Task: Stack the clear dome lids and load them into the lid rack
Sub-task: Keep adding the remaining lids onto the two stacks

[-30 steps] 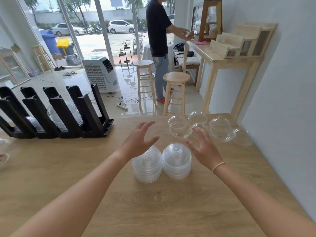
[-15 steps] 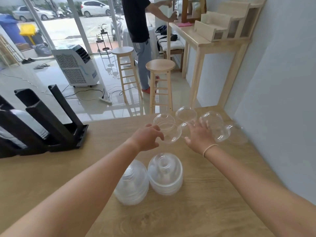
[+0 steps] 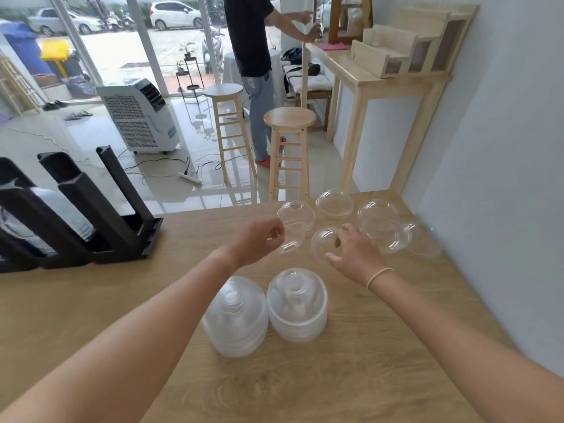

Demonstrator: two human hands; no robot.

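Observation:
Two stacks of clear dome lids stand on the wooden table, the left stack (image 3: pixel 236 319) and the right stack (image 3: pixel 297 305). Several loose dome lids lie beyond them near the table's far edge. My left hand (image 3: pixel 259 239) is closed on the rim of one loose dome lid (image 3: pixel 297 222). My right hand (image 3: pixel 355 253) curls around another loose dome lid (image 3: pixel 325 242). More loose lids (image 3: pixel 381 227) lie to the right. The black lid rack (image 3: pixel 76 209) stands at the left with stacked lids in its slots.
A white wall (image 3: pixel 503 178) bounds the table on the right. Past the table's far edge (image 3: pixel 213 209) stand two wooden stools (image 3: pixel 290 120), an air cooler (image 3: pixel 140 114) and a person in a black shirt (image 3: pixel 250 35) at a wooden counter.
Both hands reached forward from above the two stacks to the loose lids and closed on one each. The view tilted down and nearer to the table.

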